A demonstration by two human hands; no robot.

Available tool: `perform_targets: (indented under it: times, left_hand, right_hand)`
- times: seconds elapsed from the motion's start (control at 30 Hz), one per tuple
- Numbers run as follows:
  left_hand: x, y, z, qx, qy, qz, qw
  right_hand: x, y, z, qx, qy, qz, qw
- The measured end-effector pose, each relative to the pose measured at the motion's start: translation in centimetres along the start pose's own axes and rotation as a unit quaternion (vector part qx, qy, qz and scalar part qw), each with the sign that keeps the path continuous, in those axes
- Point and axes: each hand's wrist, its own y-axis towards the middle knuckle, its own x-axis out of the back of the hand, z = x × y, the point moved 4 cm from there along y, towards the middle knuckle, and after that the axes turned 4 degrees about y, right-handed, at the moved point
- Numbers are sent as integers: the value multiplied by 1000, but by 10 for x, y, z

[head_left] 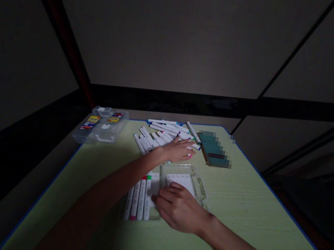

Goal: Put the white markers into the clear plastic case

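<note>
My left hand [178, 149] reaches across the table and lies flat, fingers stretched out, on a loose pile of white markers [159, 134] with coloured caps. My right hand [180, 209] rests with curled fingers on the near edge of a clear plastic marker case [184, 178]. Several markers [139, 199] stand in a row in the case's left part, under my left forearm. Whether the right fingers pinch a marker is hidden.
A pale green table with a blue edge [250, 197] carries everything. A clear plastic lid with coloured labels [100, 129] lies at the far left corner. A dark teal, blurred-out object [214, 149] lies at the far right. The room is dim.
</note>
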Motion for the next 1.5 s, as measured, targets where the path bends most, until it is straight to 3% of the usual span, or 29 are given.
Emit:
perform_targets:
  times: [0.63,0.8,0.9,1.07,1.17,1.3,1.5]
  left_hand:
    - [4,-15,30,39,-11,22,999]
    - [0,-19,36,47,-8,9,999]
    - [8,-26,38,50,-15,-22,998]
    - [35,-56,51,66,-31,-99,992]
    - [39,-88,66,86,-45,-151,984]
    - [24,-135,81,133,-63,-225,963]
    - [-6,-167,77,156,-47,-202,966]
  right_hand:
    - [-1,-1,-1,0,2,7,1000]
    - [-1,-1,0,-2,-1,14,1000]
    - [-1,-1,0,-1,-2,15,1000]
    - [0,-1,0,0,5,14,1000]
    - [-1,-2,0,0,10,14,1000]
    - [-2,-3,-1,-5,14,6,1000]
    - [-2,-3,-1,-8,18,3,1000]
